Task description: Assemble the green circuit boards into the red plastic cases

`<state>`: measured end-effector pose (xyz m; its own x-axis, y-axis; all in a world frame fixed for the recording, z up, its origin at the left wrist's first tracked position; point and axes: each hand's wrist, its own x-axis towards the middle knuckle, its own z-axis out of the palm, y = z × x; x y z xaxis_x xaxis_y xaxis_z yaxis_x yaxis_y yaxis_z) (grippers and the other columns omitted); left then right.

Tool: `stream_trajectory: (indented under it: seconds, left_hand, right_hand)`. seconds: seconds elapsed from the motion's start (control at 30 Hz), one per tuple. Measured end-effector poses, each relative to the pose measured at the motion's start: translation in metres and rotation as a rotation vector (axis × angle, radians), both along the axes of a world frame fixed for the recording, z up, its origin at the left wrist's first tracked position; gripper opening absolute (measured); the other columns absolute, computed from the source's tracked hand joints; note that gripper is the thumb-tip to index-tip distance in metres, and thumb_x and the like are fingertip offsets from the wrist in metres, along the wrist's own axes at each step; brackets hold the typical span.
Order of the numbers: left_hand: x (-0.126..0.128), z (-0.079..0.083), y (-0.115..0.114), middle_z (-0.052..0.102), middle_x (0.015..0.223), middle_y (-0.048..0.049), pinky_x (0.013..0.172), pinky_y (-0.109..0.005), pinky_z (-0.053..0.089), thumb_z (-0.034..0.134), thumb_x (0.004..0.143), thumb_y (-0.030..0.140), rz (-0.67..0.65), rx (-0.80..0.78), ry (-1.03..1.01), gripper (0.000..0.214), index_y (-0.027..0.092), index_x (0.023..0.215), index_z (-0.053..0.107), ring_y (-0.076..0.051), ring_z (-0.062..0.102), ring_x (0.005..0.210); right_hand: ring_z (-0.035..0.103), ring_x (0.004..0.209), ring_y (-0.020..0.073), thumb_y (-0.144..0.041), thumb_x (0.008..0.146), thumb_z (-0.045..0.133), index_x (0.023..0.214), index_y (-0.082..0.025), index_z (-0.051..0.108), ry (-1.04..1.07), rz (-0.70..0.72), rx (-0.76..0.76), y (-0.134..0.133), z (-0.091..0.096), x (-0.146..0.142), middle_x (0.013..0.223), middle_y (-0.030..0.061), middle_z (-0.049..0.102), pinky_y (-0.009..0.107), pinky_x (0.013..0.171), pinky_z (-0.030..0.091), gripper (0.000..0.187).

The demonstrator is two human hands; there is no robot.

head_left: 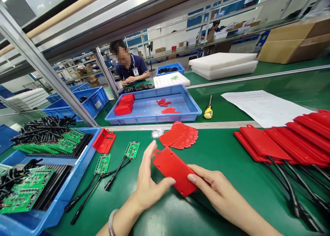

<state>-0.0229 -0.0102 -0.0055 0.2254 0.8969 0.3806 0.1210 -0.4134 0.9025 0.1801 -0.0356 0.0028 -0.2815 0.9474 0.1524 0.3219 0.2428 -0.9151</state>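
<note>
A red plastic case is tilted above the green bench, its flat face with small corner holes turned up. My right hand pinches its lower right end between thumb and fingers. My left hand is at the case's left side, fingers stretched out and thumb tip at the near edge. A dark cable shows below the case. Left of my hands lie two green circuit boards with black cables, and an open red case shell. Beyond the held case, flat red covers are fanned out.
Red cases with cables are stacked at right. A blue bin of circuit boards stands at left. Behind are a blue tray with red parts, a yellow screwdriver and a paper sheet. A co-worker sits across.
</note>
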Motion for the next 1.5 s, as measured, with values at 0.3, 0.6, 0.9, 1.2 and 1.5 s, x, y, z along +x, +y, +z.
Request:
stream_trajectory:
  seconds: [0.3,0.6,0.9,1.2,1.5]
  left_hand:
    - [0.003,-0.002,0.007,0.065,0.086,-0.0068,0.076,-0.028,0.044,0.066,0.076,0.037,-0.238,-0.573,-0.358,0.035,0.013,0.101,0.063,-0.016,0.059,0.078]
    - [0.009,-0.015,0.009,0.057,0.068,0.0016,0.060,-0.020,0.041,0.074,0.068,0.035,-0.068,-0.710,-0.516,0.029,0.012,0.079,0.059,-0.008,0.050,0.059]
    - [0.011,-0.004,0.006,0.061,0.119,-0.0125,0.079,-0.033,0.051,0.060,0.081,0.037,-0.166,-0.866,-0.487,0.048,0.019,0.124,0.050,-0.025,0.059,0.106]
    - [0.005,-0.004,0.009,0.065,0.112,-0.0160,0.076,-0.031,0.052,0.060,0.080,0.041,-0.131,-0.910,-0.391,0.048,0.014,0.119,0.056,-0.023,0.065,0.096]
    - [0.005,-0.007,0.008,0.068,0.100,-0.0145,0.068,-0.028,0.050,0.059,0.079,0.042,-0.141,-0.725,-0.191,0.042,0.013,0.109,0.059,-0.019,0.065,0.082]
  right_hand:
    - [0.050,0.052,0.0151,-0.043,0.093,0.036,0.078,-0.021,0.061,-0.100,0.083,-0.009,-0.002,-0.005,-0.011,0.061,-0.0010,0.057,0.023,0.049,0.041,0.036]
    - [0.054,0.108,0.0300,-0.035,0.085,0.056,0.135,-0.020,0.036,-0.429,-0.067,0.349,-0.010,-0.021,-0.018,0.122,0.0162,0.053,0.042,0.085,0.051,0.056]
    - [0.047,0.110,0.0292,-0.017,0.086,0.052,0.127,-0.015,0.047,-0.821,-0.294,0.520,0.001,0.004,0.006,0.122,0.0187,0.047,0.044,0.088,0.048,0.041]
    - [0.056,0.080,0.0343,-0.028,0.090,0.048,0.109,-0.005,0.062,-1.253,-1.004,0.179,0.030,-0.001,0.123,0.091,0.0244,0.057,0.042,0.063,0.044,0.033]
    - [0.049,0.102,0.0388,-0.026,0.090,0.046,0.122,-0.005,0.054,-1.276,-0.956,0.271,0.032,-0.017,0.097,0.115,0.0267,0.051,0.047,0.079,0.040,0.039]
